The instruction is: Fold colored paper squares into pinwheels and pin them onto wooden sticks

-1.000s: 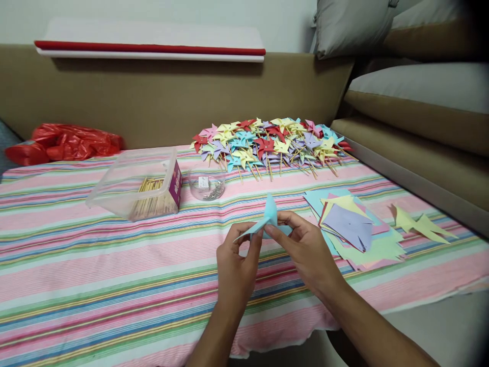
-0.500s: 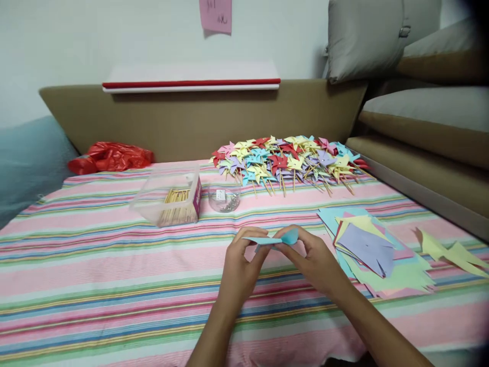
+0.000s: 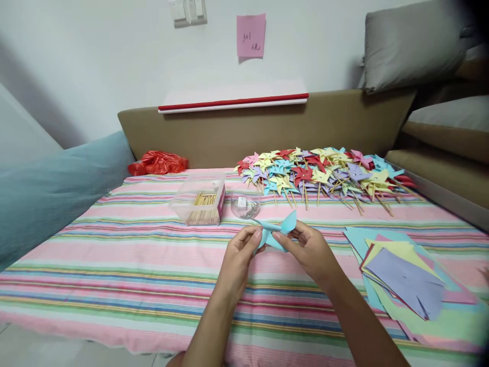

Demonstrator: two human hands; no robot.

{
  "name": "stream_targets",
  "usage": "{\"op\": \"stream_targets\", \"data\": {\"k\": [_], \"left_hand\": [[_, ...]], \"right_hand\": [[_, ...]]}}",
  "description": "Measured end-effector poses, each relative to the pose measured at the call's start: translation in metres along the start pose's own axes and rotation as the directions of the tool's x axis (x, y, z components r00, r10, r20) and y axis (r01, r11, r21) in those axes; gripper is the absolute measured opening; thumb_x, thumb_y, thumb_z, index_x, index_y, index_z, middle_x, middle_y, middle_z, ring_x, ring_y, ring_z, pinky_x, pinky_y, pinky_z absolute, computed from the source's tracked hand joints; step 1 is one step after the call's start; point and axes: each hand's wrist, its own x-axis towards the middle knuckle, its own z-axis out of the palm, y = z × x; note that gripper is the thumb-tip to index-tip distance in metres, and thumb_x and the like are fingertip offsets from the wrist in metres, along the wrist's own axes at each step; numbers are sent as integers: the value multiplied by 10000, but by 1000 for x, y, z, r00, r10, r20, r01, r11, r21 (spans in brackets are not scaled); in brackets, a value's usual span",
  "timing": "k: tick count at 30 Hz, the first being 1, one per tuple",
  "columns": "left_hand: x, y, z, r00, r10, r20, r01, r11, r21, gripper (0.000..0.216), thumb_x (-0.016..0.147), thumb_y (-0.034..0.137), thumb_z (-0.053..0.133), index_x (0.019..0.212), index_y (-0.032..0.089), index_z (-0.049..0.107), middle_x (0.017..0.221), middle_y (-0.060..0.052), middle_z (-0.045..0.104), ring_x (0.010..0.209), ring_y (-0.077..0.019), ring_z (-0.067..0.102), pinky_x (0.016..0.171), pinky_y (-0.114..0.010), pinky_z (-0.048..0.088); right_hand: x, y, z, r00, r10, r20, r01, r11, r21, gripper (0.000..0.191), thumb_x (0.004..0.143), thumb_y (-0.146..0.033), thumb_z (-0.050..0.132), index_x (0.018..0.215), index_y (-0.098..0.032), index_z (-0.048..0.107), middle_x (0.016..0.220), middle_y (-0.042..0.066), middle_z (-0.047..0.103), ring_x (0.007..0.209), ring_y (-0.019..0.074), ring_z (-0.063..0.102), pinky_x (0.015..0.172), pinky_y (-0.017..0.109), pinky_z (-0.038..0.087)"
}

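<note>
A light-blue paper pinwheel [image 3: 273, 233], its corners curled inward, is held up over the striped cloth. My left hand [image 3: 241, 251] pinches its left side, thumb on top. From the right, my right hand [image 3: 311, 250] grips it with the thumb pressed near its centre. Just beyond my hands stands a round clear container [image 3: 245, 206] with small metal pins in it. Left of that is a clear plastic box [image 3: 196, 204] of wooden sticks [image 3: 205, 200]. To the right lies a stack of coloured paper squares [image 3: 407, 280], a purple one on top with slits cut in it.
Finished pinwheels on sticks [image 3: 321, 173] lie heaped at the back right. A red plastic bag [image 3: 158, 163] rests at the back left by a blue cushion [image 3: 69, 183]. Grey and brown cushions [image 3: 446, 127] are piled at right. A pink note [image 3: 251, 35] is on the wall.
My view has turned left and tilted, so things appear further right. In my hands the blue paper has tipped to show its folded face; both hands still hold it.
</note>
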Motion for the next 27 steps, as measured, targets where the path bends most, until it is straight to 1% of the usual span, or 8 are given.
{"op": "stream_targets", "data": {"k": [3,7,10,13,18,21,24,27], "left_hand": [[2,-1,0,996,-82,22,83,995,-60,199,803,340,804,924,197,734,879,-15,667,815,-125,598,797,-242,472],[5,-6,3,985,-161,54,167,979,-118,229,763,313,843,922,191,733,893,-18,675,844,-134,607,824,-257,475],[7,-9,5,981,-164,105,179,971,-157,232,768,275,843,958,186,745,913,-22,674,862,-126,605,840,-247,466],[7,-12,6,974,-160,162,188,967,-172,308,746,198,858,1033,195,749,895,-16,677,871,-110,606,868,-223,452],[8,-15,4,971,-172,168,203,961,-188,330,694,131,883,993,186,753,938,-25,687,941,-121,618,923,-223,452],[9,-18,5,962,-217,168,250,945,-210,282,711,168,879,965,180,757,903,-18,673,880,-106,617,840,-199,475],[9,-19,7,950,-255,177,290,933,-212,180,831,292,790,969,181,759,918,-25,666,803,-94,610,788,-213,501],[9,-16,6,973,-139,187,157,984,-86,280,904,396,696,1102,202,737,962,-37,668,798,-108,618,806,-243,521]], "right_hand": [[-3,4,-4,999,27,28,-29,995,92,282,879,-428,696,1053,-206,705,1006,77,749,978,265,686,895,405,532],[-8,6,-10,997,68,35,-72,987,141,285,864,-439,721,1031,-208,720,996,73,758,949,250,685,842,365,534],[-9,7,-14,997,81,13,-82,981,178,263,848,-427,744,997,-211,730,961,59,760,910,229,681,798,335,525],[-9,7,-16,997,78,-9,-74,974,215,238,825,-414,770,953,-217,733,912,42,755,863,211,676,765,319,516],[-12,6,-18,995,95,-23,-86,962,260,188,820,-392,782,907,-231,738,922,31,758,897,207,677,798,319,514],[-14,7,-20,995,102,2,-99,958,271,183,821,-381,786,941,-249,745,950,24,765,928,205,679,835,322,515],[-13,10,-21,991,136,6,-131,943,307,199,824,-383,784,964,-246,748,978,32,770,946,207,680,834,319,516],[-12,13,-19,982,188,-13,-169,910,378,233,825,-384,785,998,-233,745,1036,48,776,966,210,684,824,308,517]]}}
